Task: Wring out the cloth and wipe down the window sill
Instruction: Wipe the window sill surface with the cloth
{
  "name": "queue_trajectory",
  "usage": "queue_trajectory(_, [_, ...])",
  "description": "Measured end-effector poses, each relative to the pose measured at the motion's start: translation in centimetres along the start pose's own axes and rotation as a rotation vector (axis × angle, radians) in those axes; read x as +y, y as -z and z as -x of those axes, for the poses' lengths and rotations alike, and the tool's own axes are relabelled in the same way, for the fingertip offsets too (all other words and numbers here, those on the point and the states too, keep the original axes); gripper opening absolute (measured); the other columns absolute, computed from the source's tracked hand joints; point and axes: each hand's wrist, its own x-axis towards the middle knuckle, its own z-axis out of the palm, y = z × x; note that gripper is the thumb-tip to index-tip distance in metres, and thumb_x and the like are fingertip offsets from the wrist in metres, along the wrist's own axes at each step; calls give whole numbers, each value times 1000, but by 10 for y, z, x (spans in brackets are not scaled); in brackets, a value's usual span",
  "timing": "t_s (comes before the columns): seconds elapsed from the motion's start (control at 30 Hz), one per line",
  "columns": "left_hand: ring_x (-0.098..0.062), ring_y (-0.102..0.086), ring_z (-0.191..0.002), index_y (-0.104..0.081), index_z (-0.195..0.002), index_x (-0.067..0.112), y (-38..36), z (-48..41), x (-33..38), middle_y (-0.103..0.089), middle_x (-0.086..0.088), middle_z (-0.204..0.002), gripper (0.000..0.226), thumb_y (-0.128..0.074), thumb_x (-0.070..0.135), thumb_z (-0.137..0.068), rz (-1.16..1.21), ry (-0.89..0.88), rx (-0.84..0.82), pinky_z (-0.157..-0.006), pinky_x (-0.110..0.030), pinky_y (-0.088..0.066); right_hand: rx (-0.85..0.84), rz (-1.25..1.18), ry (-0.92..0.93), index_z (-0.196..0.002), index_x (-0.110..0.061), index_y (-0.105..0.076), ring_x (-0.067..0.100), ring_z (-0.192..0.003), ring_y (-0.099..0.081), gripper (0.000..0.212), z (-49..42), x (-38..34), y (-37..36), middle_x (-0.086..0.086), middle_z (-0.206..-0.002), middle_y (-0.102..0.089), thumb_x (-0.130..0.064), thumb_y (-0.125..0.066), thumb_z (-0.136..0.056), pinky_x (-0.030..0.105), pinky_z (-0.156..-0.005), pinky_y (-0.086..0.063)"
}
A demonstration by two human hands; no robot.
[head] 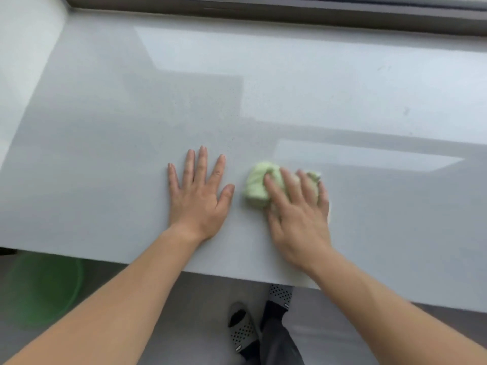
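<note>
A bunched pale green cloth (257, 187) lies on the wide pale grey window sill (118, 133), near its front edge. My right hand (295, 214) presses flat on top of the cloth, fingers spread over it, and hides its right half. My left hand (199, 196) rests palm down on the bare sill just left of the cloth, fingers apart, holding nothing. The hand and the cloth are slightly blurred.
A dark window frame (263, 11) runs along the back of the sill, and a pale wall (23, 61) closes the left end. Below the sill's front edge a green bucket (44, 288) stands on the grey floor at the left. My feet in patterned slippers (243, 330) are under the edge.
</note>
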Motion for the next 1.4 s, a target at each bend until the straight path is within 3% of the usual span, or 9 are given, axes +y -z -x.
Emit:
queue_trajectory(0.17, [-18,22,-150,3,-156,37,5,-2,-1,16,0,-165,66,-16,59,-97,30,4,-19,-117,-54,17,-161,93,396,-152,-39,-27,26,-150,-17,61,70,24,3,-4,-161,-27,-41,-41,-92,55,-119,-14])
queue_trajectory(0.37, [-18,17,-151,-9,-157,34,13,-4,4,10,-1,-166,65,-29,55,-98,91,42,-35,-117,-56,16,3,1,-157,-151,-39,-25,27,-150,-13,56,49,41,5,-4,-161,-24,-46,-33,-96,52,-120,-5])
queue_trajectory(0.57, [-25,10,-152,-22,-155,25,15,-6,40,-3,-12,-166,63,-42,42,-97,158,-5,25,-118,-54,16,-149,66,279,-153,-41,-22,25,-151,-11,62,104,47,6,-6,-163,-21,-42,-38,-93,54,-120,-10])
queue_trajectory(0.83, [-24,17,-151,-17,-155,31,5,-8,73,7,-5,-166,63,-32,49,-97,164,44,-11,-118,-55,16,13,5,-226,-152,-41,-19,24,-151,-6,59,5,105,22,-5,-163,-16,-49,-28,-94,50,-120,2])
queue_trajectory(1.03, [-31,0,-152,-41,-140,21,12,-24,87,-20,-16,-160,55,-41,42,-88,122,91,92,-114,-64,14,-139,88,441,-152,-40,-27,26,-150,-18,59,46,113,25,-4,-161,-27,-47,-38,-94,55,-119,-13])
queue_trajectory(1.1, [-30,4,-152,-34,-148,23,14,-41,94,-14,-13,-164,60,-39,41,-91,159,77,86,-116,-61,15,-101,111,374,-151,-41,-28,26,-149,-22,61,6,135,29,-3,-159,-31,-46,-39,-91,52,-120,-11])
queue_trajectory(1.27, [-25,14,-152,-13,-156,33,5,-67,121,5,-3,-167,62,-26,50,-98,129,141,46,-117,-60,13,16,-47,-197,-151,-44,-19,23,-151,-5,56,-101,155,41,-7,-164,-14,-46,-34,-96,51,-120,3])
queue_trajectory(1.33, [-27,13,-152,-12,-156,33,1,-66,124,5,-3,-167,65,-21,52,-94,76,151,65,-117,-62,10,28,-38,-193,-151,-43,-17,25,-151,-2,57,-96,138,36,-6,-164,-12,-46,-32,-97,53,-119,3])
queue_trajectory(1.4, [-27,11,-152,-16,-155,33,3,-66,124,1,-3,-167,67,-20,53,-91,89,158,56,-117,-62,9,26,12,45,-152,-42,-21,27,-151,-8,57,-73,129,31,-5,-163,-18,-48,-31,-95,54,-119,-2])
